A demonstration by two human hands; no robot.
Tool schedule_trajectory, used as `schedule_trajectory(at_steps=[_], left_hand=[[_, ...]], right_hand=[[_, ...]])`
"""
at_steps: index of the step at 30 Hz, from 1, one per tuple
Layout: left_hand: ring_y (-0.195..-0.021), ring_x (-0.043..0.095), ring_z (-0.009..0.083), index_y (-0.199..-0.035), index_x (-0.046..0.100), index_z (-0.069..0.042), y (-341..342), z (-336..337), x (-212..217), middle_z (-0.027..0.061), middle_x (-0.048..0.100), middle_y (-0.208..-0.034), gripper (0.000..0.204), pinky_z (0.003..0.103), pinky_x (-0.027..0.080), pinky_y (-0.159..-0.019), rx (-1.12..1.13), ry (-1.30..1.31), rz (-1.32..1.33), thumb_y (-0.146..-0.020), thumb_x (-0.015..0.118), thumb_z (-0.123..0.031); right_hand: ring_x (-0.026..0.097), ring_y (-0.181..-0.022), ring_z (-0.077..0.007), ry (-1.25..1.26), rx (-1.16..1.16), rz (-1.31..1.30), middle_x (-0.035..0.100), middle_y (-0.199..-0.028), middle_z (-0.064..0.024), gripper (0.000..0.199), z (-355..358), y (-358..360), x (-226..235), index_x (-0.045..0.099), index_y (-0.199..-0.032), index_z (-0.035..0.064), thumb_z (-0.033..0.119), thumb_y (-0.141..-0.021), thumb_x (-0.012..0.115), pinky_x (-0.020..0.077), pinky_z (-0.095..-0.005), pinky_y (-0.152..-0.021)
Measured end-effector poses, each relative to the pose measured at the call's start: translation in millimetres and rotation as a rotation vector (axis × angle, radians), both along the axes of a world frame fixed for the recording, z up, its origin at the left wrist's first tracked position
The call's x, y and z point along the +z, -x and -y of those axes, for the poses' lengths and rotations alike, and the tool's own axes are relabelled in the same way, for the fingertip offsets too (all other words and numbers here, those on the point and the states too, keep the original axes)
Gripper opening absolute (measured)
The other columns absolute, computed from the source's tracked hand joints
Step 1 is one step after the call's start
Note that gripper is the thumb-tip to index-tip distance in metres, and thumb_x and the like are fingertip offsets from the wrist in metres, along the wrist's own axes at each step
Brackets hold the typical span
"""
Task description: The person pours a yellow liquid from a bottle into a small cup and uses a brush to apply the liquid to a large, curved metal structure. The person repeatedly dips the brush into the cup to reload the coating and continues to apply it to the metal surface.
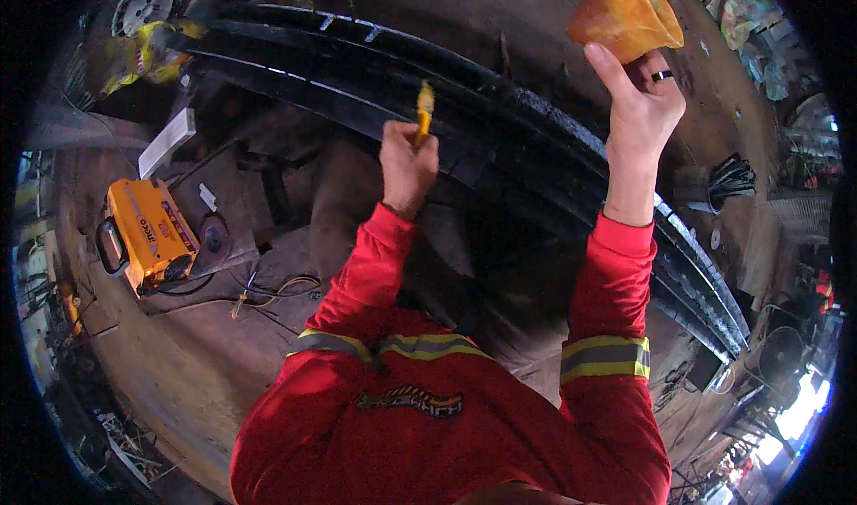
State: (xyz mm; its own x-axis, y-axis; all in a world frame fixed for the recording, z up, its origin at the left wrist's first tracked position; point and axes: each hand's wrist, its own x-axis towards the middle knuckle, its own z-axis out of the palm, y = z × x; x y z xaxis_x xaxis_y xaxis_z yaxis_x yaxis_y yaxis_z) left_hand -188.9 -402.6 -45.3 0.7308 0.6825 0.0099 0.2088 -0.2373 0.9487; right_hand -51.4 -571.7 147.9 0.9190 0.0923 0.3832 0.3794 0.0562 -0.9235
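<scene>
My left hand [409,164] is closed around the handle of a small paintbrush [426,103], its bristles pointing away from me. The brush is held over long dark metal beams [464,86], which appear bent by the lens; whether the bristles touch the metal I cannot tell. Farther right, my right hand [644,112] grips a cut-open, amber-coloured cup-like container [616,19] by its near side. Its opening faces right, and what is inside cannot be made out. A dark ring sits on one finger of that hand.
An orange welding machine [153,228] stands on the left with cables [277,289] beside it. A pale metal bar [167,142] lies behind it. Beyond the beams at right is a holder with a bundle of dark rods [730,179]. A yellow bag [143,54] lies far left.
</scene>
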Motion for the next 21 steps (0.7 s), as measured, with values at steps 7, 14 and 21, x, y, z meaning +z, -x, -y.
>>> schedule_trajectory(at_steps=[7,14,21], left_hand=[[-0.072,0.063,0.0414,-0.094,0.044,-0.002,-6.6,21.5,31.4,0.0237,0.060,-0.075,0.028,0.041,0.050,-0.063,-0.066,-0.088,-0.014,-0.078,0.066,-0.005],[-0.072,0.063,0.0286,-0.094,0.050,0.000,8.6,-5.4,32.8,0.0169,0.060,-0.078,0.024,0.036,0.049,-0.065,-0.114,0.023,0.078,-0.079,0.068,-0.003],[-0.071,0.058,0.0108,-0.106,0.064,-0.002,40.0,-88.0,212.6,0.0048,0.063,-0.088,0.020,0.023,0.047,-0.066,-0.409,-0.333,0.115,-0.088,0.067,-0.009]], right_hand=[[0.063,-0.087,-0.0100,0.081,-0.011,-0.008,0.069,-0.097,-0.0072,0.040,-1.9,4.6,-1.7,0.064,-0.107,-0.0064,0.006,-0.073,0.081,0.0480,-0.0237,-0.083],[0.064,-0.084,-0.0100,0.204,0.023,0.016,0.070,-0.095,-0.0072,0.040,-4.1,8.7,-8.6,0.065,-0.104,-0.0063,0.009,-0.071,0.082,0.0497,-0.0247,-0.080],[0.057,-0.071,-0.0067,0.315,0.034,0.010,0.067,-0.088,-0.0027,0.062,15.6,2.0,-39.5,0.064,-0.112,-0.0040,0.022,-0.062,0.088,0.0485,-0.0224,-0.068]])
